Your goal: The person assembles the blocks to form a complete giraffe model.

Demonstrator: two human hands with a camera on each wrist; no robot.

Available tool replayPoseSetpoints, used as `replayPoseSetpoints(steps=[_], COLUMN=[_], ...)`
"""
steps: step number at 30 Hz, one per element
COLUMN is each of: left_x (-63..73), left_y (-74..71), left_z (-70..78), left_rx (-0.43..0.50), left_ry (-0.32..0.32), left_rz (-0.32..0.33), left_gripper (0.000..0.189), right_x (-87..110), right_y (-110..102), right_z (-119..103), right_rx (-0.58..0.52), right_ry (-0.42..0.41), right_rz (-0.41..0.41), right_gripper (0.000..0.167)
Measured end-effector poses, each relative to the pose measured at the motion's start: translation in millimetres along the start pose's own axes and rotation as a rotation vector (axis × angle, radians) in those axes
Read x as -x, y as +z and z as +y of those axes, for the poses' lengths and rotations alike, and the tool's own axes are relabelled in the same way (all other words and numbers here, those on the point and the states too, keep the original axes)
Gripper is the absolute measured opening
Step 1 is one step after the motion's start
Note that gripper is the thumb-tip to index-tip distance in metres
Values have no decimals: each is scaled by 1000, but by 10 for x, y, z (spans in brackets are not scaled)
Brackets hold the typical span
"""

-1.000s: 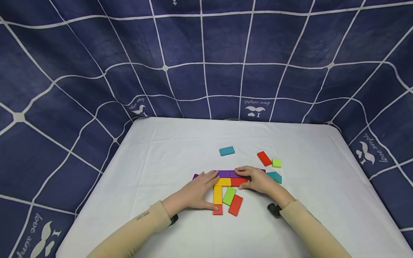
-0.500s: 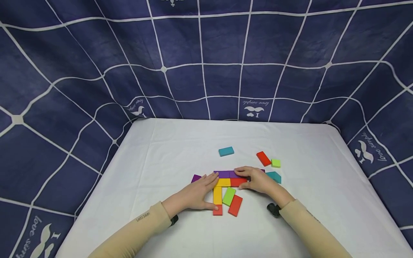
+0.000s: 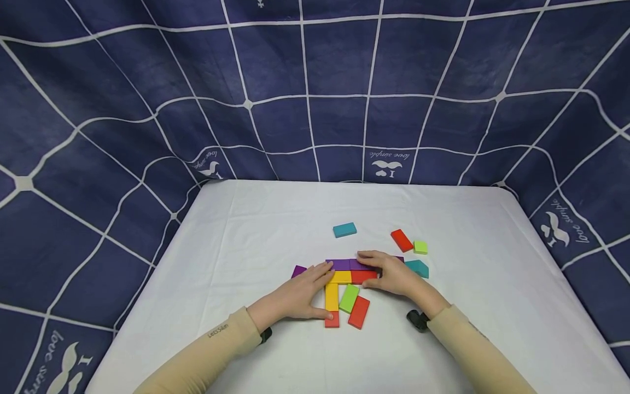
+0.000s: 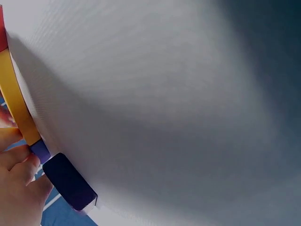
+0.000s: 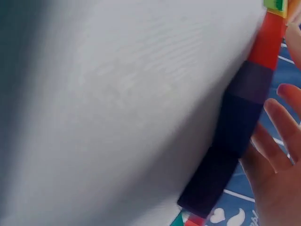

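Flat coloured blocks lie together in mid-table. A purple row (image 3: 339,265) runs along the back, with a yellow block (image 3: 341,277) and a red block (image 3: 363,277) against it. Below them, another yellow block (image 3: 332,297) meets a small red block (image 3: 332,320). My left hand (image 3: 300,298) spreads along the left side, fingertips at the purple row and thumb at the small red block. My right hand (image 3: 396,273) lies over the row's right part, fingers on the purple and thumb beside the red block. The right wrist view shows its fingers (image 5: 282,120) extended along dark purple blocks (image 5: 235,127).
A green block (image 3: 349,298) and a red block (image 3: 359,312) lie slanted inside the corner. Left of the row sits a purple block (image 3: 298,271); right of it, a teal piece (image 3: 418,268). Farther back are a teal block (image 3: 345,230), a red block (image 3: 401,240) and a lime cube (image 3: 420,247).
The left fingers have shifted very slightly toward me, and more of the purple block at the left shows. Otherwise hands and blocks hold nearly the same positions.
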State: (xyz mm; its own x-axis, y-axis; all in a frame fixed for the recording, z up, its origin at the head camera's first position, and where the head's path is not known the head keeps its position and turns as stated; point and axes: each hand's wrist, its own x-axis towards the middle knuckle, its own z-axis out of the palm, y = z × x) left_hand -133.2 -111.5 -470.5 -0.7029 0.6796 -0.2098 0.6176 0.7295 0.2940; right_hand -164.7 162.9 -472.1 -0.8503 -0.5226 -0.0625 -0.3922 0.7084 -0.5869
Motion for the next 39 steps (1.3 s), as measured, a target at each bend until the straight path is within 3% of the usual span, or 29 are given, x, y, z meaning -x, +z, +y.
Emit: replayPoseSetpoints(steps=[7,12,19,25,39], left_x=[-12,12,28,34,5], left_y=[5,-4,15,35,21], left_z=[-13,-14,-12,-7,-23], left_rx=[6,10,9,8,-6], left_ry=[-1,6,11,13,17], left_rz=[5,13,30,39,25], left_gripper=[101,100,99,99,100], right_x=[174,302,332,316,478], right_y=[93,274,488,586,466], right_z=[-201,-444,-669,-709,-641], right_rx=[114,178,178,233,201], right_ry=[-36,-55,63,102,230], right_rz=[167,225,212,207,178], right_gripper=[47,36,48,59,61])
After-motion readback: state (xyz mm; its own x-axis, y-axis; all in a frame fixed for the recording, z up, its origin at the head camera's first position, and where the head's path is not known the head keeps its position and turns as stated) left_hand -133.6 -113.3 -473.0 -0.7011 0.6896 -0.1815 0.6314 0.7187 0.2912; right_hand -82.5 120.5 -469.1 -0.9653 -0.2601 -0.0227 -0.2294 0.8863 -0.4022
